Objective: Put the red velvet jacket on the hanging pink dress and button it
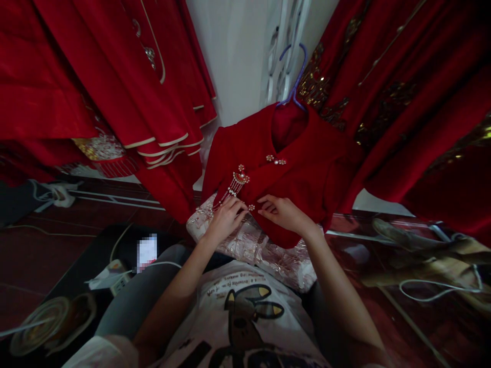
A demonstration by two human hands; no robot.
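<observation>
A red jacket [303, 179] on a purple hanger [301, 66] lies spread over my lap. A beaded clasp [276, 160] sits below its collar, and a brooch with hanging bead strands [240, 178] is on its left side. My left hand [229, 215] is closed at the jacket's lower front edge, beside a small beaded ornament [251, 208]. My right hand [283, 213] rests over the jacket just across from it, fingers loosely bent and apart, with nothing visible in them. Under the jacket lies a shiny pale pink fabric bundle [253, 245].
Red garments hang at the left [115, 66] and more red garments with gold sequins [383, 102] at the right. A lidded plastic cup [40, 324] with a straw and a power strip [120, 278] sit at lower left. A white cable loop [437, 294] lies at right.
</observation>
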